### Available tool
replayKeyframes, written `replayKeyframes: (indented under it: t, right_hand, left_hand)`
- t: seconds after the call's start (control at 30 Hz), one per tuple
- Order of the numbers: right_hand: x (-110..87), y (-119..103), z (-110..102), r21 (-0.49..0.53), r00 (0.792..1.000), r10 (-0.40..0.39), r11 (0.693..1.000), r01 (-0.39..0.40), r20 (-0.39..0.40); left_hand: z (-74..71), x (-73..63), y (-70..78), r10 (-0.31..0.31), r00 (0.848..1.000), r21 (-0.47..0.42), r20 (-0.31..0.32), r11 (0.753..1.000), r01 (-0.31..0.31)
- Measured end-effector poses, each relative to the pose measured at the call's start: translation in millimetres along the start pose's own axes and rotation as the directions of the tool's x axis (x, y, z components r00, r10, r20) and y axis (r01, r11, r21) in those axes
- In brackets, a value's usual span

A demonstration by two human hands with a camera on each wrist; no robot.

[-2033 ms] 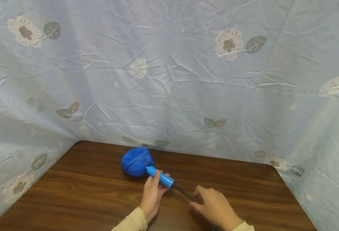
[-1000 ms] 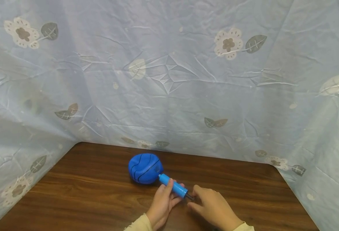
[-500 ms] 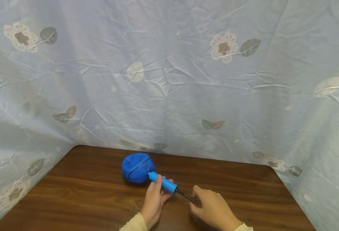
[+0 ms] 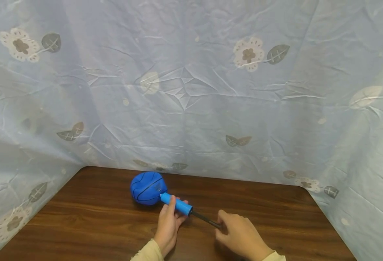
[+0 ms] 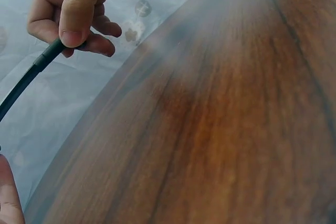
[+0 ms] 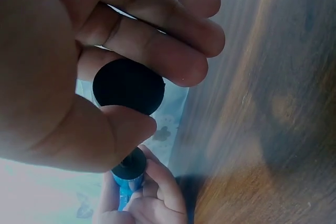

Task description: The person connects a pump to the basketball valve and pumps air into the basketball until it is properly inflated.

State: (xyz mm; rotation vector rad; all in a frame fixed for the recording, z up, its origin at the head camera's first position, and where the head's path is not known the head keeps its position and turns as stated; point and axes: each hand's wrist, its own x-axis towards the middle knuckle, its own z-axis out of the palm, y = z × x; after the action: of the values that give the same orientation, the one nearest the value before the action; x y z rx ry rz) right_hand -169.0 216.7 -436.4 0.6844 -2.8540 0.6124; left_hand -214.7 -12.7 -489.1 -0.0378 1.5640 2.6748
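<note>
Above the desk [image 4: 90, 221], the left hand [image 4: 167, 226] grasps the bright blue barrel [image 4: 181, 206] of a pump, whose tip meets a blue ball [image 4: 147, 188] with black lines, near the far edge and closer to the far left corner than the far right one (whether the ball rests on the wood, I cannot tell). The right hand [image 4: 241, 233], toward the near edge, has thumb and fingers about a black knob [image 6: 128, 85] at the end of the dark rod [image 4: 205, 219], which stands well out of the barrel. Behind the far edge hangs pale cloth [image 4: 191, 119] printed with flowers and leaves.
</note>
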Motion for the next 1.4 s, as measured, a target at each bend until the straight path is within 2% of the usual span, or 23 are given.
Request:
replayKeyframes:
  t: [0.27, 0.43, 0.67, 0.8, 0.97, 1.17, 1.4]
  right_hand:
    - [2.0, 1, -3, 0.028, 0.997, -0.068, 0.997, 0.067, 0.028]
    - [2.4, 1, -3, 0.037, 0.994, -0.109, 0.993, 0.109, 0.012]
    - [2.4, -2, -2, 0.037, 0.995, -0.098, 0.995, 0.097, 0.020]
    - [2.7, -2, 1, 0.056, 0.995, -0.093, 0.994, 0.091, 0.024]
    - [2.4, -1, 3, 0.063, 0.997, -0.074, 0.995, 0.072, 0.025]
    - [2.5, -5, 3, 0.064, 0.996, -0.086, 0.994, 0.085, 0.013]
    - [2.6, -7, 3, 0.026, 0.997, -0.075, 0.997, 0.074, 0.012]
  left_hand:
    - [2.5, -4.6, -2.0, -0.017, 0.999, 0.053, 0.034, 0.999, 0.015]
    - [10.3, -12.4, -6.9, -0.037, 0.995, 0.075, 0.088, 0.997, 0.030]
    - [20.6, -22.9, -13.6, -0.092, 0.978, 0.090, 0.187, 0.993, 0.076]
    - [23.2, -24.9, -16.5, -0.104, 0.970, 0.090, 0.218, 0.992, 0.086]
    - [24.6, -24.8, -16.1, -0.098, 0.974, 0.070, 0.203, 0.994, 0.085]
    - [25.2, -24.2, -12.8, -0.084, 0.983, 0.056, 0.164, 0.996, 0.076]
    - [20.4, -20.3, -9.7, -0.043, 0.996, 0.048, 0.073, 0.998, 0.039]
